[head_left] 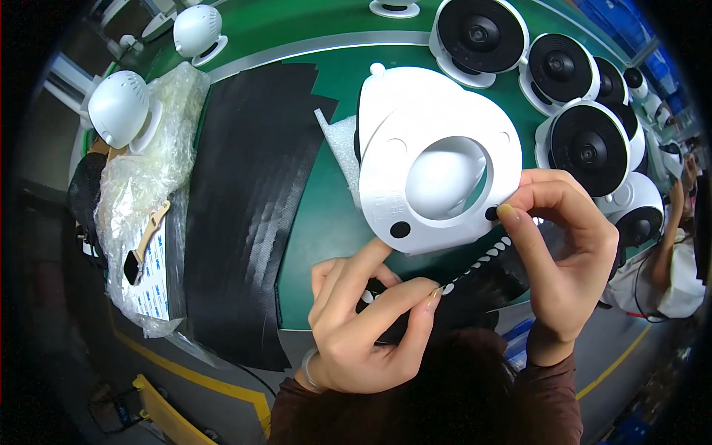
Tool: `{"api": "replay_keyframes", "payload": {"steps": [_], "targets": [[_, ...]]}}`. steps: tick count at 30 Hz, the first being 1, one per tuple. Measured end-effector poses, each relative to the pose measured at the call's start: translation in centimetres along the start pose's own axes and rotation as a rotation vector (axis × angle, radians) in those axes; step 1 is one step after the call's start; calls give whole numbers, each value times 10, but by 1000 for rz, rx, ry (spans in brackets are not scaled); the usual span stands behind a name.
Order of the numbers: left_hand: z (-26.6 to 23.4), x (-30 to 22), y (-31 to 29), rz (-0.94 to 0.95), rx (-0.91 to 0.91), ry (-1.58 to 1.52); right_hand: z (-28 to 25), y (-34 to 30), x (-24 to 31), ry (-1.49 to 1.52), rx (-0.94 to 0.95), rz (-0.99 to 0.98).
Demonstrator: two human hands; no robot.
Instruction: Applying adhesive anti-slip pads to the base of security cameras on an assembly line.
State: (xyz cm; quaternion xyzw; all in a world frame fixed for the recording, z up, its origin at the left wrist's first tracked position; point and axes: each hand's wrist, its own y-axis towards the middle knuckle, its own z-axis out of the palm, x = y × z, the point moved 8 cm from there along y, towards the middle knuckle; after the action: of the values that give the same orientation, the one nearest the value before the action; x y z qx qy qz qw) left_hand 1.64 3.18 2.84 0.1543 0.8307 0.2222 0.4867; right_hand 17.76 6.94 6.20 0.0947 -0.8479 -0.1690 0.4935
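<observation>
A white round-headed fan [415,96] lies with the underside of its ring-shaped base facing me, its big round opening in the middle. One black round pad [400,229] sits on the base's lower left. With thumb and forefinger, my right hand [567,245] presses another small black pad [491,213] against the lower right of the base. My left hand [371,319] is below the base, one finger touching its lower edge. Its thumb and forefinger pinch a dark sheet [504,271] with a row of whitish round spots. The sheet's lower part is hidden in shadow.
Several white fans with black fronts [588,148] crowd the right of the green table [315,215]. A long black mat [248,193] lies left, beside bubble wrap [159,163], a watch [144,245] and another fan [119,109]. A person's arm [673,222] shows far right.
</observation>
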Motion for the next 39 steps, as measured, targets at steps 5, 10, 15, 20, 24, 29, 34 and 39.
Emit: {"api": "replay_keyframes", "payload": {"steps": [5, 10, 15, 20, 24, 29, 34, 39], "targets": [[-2, 0, 0, 12, -2, 4, 5, 1, -1, -40, 2, -54], [-4, 1, -1, 37, 5, -23, 3, 16, -26, 324, 85, 179], [-26, -7, -3, 14, 36, 61, -13, -9, 21, -47, 56, -282], [-18, -6, 3, -2, 152, -201, 22, -31, 32, -66, 321, -394], [-16, -10, 3, -12, 161, -88, 21, -31, 31, -26, 309, -363], [-15, -25, 6, 58, 154, -33, 16, -32, 38, -32, 296, -391], [-12, -26, 7, 105, 82, -46, 11, -33, 38, -44, 269, -463], [-14, -29, 9, 116, 58, -15, 11, -33, 41, -34, 263, -483]]}}
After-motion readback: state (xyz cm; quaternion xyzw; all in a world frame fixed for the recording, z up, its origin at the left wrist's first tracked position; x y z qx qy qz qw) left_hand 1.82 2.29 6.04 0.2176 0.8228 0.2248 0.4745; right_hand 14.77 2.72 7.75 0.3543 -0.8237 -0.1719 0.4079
